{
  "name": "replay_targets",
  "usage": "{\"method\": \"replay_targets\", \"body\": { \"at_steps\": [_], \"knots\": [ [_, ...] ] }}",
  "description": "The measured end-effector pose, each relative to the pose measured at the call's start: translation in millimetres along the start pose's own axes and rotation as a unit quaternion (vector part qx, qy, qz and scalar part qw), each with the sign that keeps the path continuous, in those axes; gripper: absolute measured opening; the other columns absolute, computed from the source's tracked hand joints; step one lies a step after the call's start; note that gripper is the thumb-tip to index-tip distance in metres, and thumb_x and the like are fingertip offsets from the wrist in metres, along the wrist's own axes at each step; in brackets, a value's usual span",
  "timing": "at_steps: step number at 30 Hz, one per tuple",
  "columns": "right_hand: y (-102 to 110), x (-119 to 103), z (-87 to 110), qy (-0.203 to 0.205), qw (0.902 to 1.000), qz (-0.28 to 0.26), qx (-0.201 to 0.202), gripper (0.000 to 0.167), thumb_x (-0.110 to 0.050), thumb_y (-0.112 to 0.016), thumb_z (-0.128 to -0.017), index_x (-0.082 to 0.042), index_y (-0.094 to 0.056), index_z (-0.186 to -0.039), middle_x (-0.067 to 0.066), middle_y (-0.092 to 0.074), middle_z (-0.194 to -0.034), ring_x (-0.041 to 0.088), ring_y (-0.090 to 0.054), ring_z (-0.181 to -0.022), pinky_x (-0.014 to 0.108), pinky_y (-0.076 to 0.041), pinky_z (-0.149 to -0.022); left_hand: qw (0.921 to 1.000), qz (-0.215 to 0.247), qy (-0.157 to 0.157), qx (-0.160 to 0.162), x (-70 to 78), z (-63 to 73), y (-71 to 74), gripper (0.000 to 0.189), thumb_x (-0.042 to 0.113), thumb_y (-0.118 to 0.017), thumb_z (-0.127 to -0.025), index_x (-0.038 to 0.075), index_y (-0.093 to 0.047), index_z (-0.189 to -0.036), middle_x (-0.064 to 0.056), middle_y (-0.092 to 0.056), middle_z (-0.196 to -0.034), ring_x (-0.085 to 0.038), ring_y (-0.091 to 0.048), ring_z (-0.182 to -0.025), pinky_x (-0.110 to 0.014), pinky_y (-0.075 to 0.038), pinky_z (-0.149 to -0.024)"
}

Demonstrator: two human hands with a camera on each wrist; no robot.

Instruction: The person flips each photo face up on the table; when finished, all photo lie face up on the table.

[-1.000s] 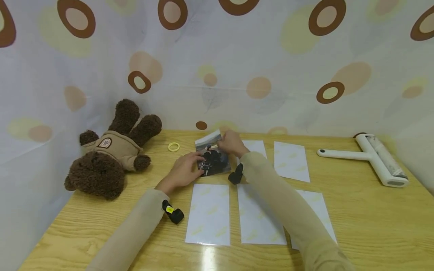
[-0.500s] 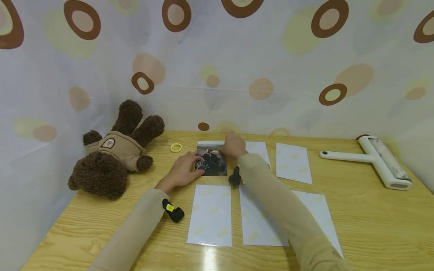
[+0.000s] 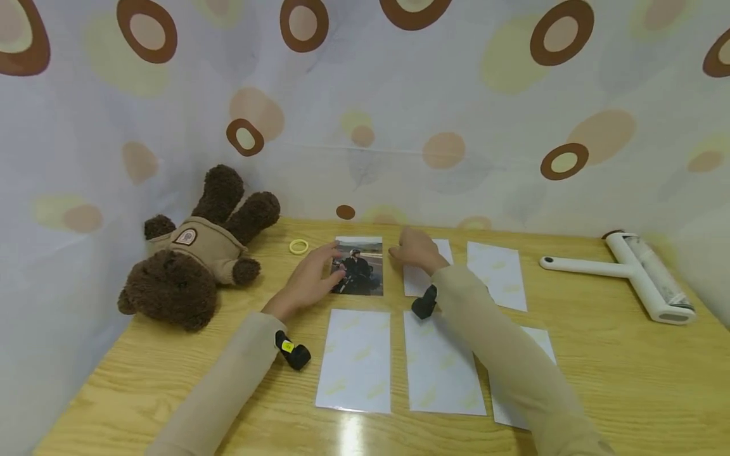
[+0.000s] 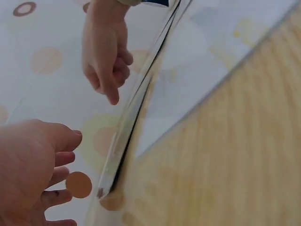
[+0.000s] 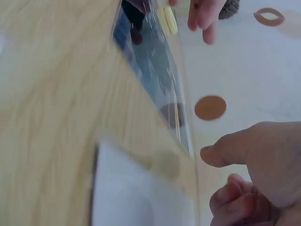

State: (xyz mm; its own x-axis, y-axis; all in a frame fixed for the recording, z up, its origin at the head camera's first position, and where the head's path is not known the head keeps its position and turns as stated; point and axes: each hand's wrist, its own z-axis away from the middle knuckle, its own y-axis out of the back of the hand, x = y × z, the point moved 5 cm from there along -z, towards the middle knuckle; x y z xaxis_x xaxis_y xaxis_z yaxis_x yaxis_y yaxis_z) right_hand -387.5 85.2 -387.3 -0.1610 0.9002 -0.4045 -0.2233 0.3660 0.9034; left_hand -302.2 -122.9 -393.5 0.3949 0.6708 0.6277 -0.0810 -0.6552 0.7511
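Note:
A glossy photo [image 3: 362, 282] of a person on a motorcycle lies face up on the wooden table, leftmost in the back row of white-backed cards. My left hand [image 3: 308, 278] is at its left edge, fingers spread and relaxed; whether the fingertips touch it I cannot tell. To the photo's right, my right hand [image 3: 417, 250] hovers over a white card [image 3: 419, 287] and partly covers it. In the right wrist view, its thumb [image 5: 225, 150] points out while the other fingers curl loosely around nothing. A gap of bare table separates this hand from the photo.
Another white card [image 3: 499, 275] lies at back right. The front row holds a left card [image 3: 356, 361], a middle card [image 3: 441, 380] and a right card [image 3: 507, 405] partly under my sleeve. A teddy bear [image 3: 199, 247], a yellow ring [image 3: 299, 253] and a white lint roller [image 3: 633, 272] surround them.
The photo, tilted a second ago, has been laid flat and straight on the table. My right hand has let go of it and moved right; my left hand stays beside it.

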Motion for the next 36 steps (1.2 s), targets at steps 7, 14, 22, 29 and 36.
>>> {"method": "replay_targets", "body": {
  "at_steps": [7,14,22,29,36],
  "knots": [
    [12,31,9.4,0.023,0.9996,-0.016,0.010,0.027,-0.028,-0.058,-0.092,-0.001,-0.054,-0.096,0.011,-0.058,-0.091,0.021,-0.049,-0.074,0.030,-0.040,-0.064,0.9986,0.022,-0.004,-0.048,19.8,-16.5,-4.7,0.040,0.016,-0.059,-0.096,-0.002,-0.054,-0.131,-0.017,-0.040,-0.150,-0.035,-0.036,-0.138,-0.051,-0.033,-0.111],
    [23,66,8.9,0.039,0.9974,-0.057,-0.020,0.045,-0.031,-0.060,-0.094,0.005,-0.049,-0.118,0.025,-0.054,-0.118,0.034,-0.054,-0.102,0.043,-0.046,-0.087,0.9916,-0.019,-0.039,-0.121,47.6,-46.3,-39.1,0.042,0.018,-0.063,-0.093,0.001,-0.055,-0.131,-0.014,-0.043,-0.148,-0.032,-0.039,-0.137,-0.046,-0.034,-0.111],
    [29,89,8.0,0.064,0.9968,0.006,-0.048,0.070,-0.038,-0.070,-0.087,0.004,-0.044,-0.136,0.029,-0.039,-0.130,0.039,-0.043,-0.117,0.055,-0.039,-0.100,0.9786,-0.094,-0.038,-0.179,75.6,-68.2,-72.6,0.042,0.026,-0.066,-0.092,0.007,-0.059,-0.128,-0.010,-0.044,-0.148,-0.027,-0.037,-0.139,-0.046,-0.028,-0.115],
    [34,93,1.1,0.091,0.9948,0.024,-0.040,0.073,-0.035,-0.076,-0.082,0.006,-0.046,-0.134,0.027,-0.047,-0.128,0.037,-0.045,-0.115,0.050,-0.040,-0.101,0.9740,-0.087,-0.031,-0.207,78.1,-78.9,-84.7,0.045,0.023,-0.072,-0.087,0.008,-0.059,-0.127,-0.010,-0.051,-0.141,-0.026,-0.042,-0.134,-0.037,-0.034,-0.112],
    [40,99,-2.9,0.083,0.9963,-0.019,-0.004,0.067,-0.024,-0.081,-0.077,0.007,-0.052,-0.129,0.027,-0.053,-0.119,0.038,-0.043,-0.112,0.049,-0.041,-0.096,0.9802,-0.076,-0.029,-0.180,76.9,-80.0,-88.3,0.052,0.023,-0.077,-0.082,0.008,-0.058,-0.127,-0.014,-0.042,-0.146,-0.031,-0.036,-0.137,-0.042,-0.032,-0.113]
  ]
}}
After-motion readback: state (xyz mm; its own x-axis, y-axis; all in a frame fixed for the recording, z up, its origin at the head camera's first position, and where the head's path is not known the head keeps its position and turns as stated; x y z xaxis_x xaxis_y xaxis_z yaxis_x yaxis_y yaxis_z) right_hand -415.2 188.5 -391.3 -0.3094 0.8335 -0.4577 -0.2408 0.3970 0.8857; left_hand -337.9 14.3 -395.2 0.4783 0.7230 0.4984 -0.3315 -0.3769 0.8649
